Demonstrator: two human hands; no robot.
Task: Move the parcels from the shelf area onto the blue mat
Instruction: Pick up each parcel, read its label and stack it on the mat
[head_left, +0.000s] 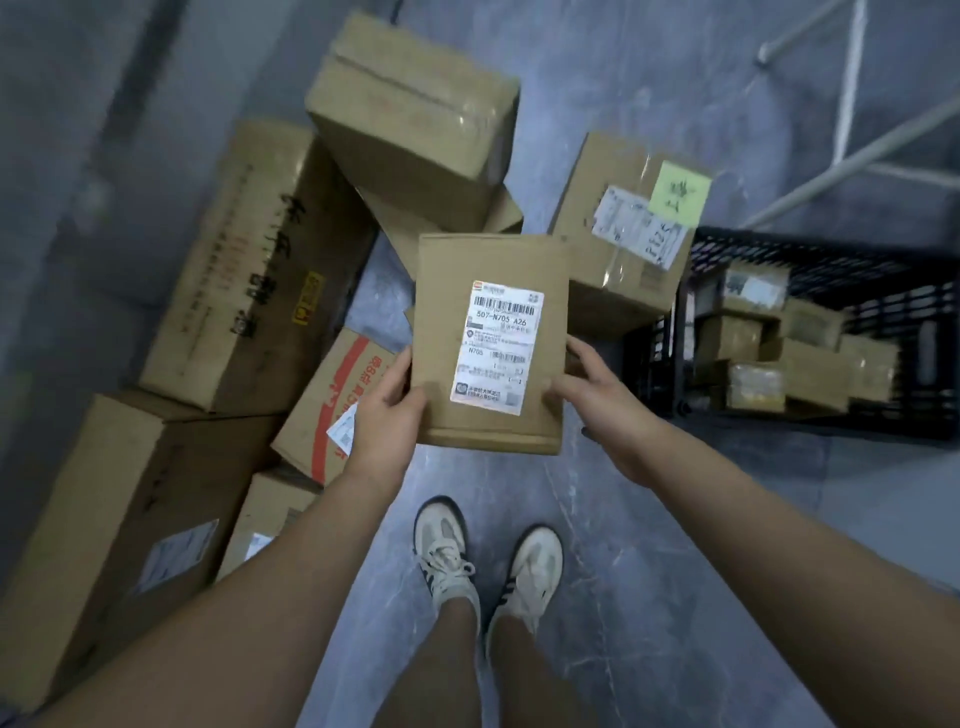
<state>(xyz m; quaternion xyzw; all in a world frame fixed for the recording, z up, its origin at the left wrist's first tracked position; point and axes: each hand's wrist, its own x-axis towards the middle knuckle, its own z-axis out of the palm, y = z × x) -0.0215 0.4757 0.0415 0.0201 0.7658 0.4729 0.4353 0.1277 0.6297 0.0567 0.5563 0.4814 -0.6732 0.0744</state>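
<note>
grey blue floor (649, 493) lies under everything. left hand (387, 410) and right hand (597, 400) both grip a small flat parcel (447, 338) by its lower edges, label up, lifted above the floor. around it many boxes (415, 114) lie in a loose pile, and a black crate (810, 249) holds more small parcels. if this floor is the mat, much is already moved; i cannot tell. no shelf is clearly visible.

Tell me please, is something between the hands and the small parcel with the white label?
No. The left hand and right hand already grip the small parcel by its sides, with nothing between.
</note>
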